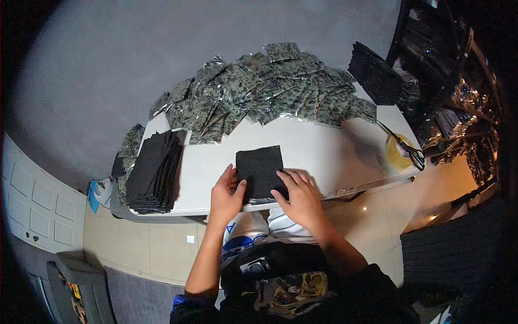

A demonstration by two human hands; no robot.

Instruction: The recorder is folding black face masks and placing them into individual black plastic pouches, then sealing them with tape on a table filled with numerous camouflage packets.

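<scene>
A square piece of black fabric (259, 164) lies near the front edge of the white table (318, 151). My left hand (226, 194) is at its left edge, fingers slightly bent and thumb apart from them. On the opposite side, my right hand (297, 197) rests with spread fingertips at the fabric's edge. Left of both hands lies a thick stack of black fabric pieces (154, 170). Across the back is a wide heap of camouflage-patterned items in clear plastic bags (259, 89).
Black scissors (413, 154) lie over a yellowish tape roll (396, 161) at the table's right. Behind them are a dark stack (372, 70) and a cluttered rack (426, 54). A white door (40, 200), grey padded furniture (81, 286) and a dark ribbed object (448, 248) surround the table.
</scene>
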